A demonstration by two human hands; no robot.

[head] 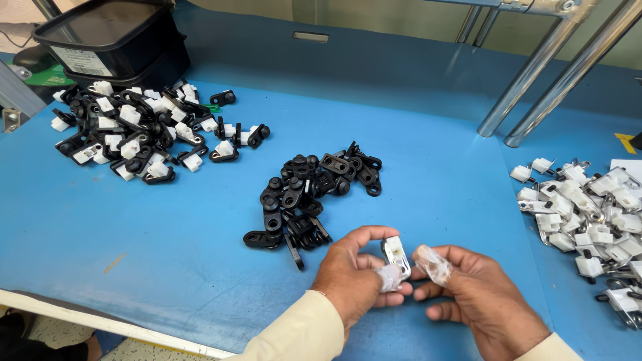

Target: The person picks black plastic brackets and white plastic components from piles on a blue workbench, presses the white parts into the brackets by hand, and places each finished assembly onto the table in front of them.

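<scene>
Between both hands (pixel 414 281), half-hidden white clip (pixel 396 253)

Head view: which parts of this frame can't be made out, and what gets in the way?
- Small white and metal part: its lower end is hidden by the left hand and its covered fingertip.
- Right hand: its wrist is cut off by the bottom edge.
- Pile of white and metal parts: cut off by the right edge.
- Black bin: its top is cut off by the upper edge.
</scene>
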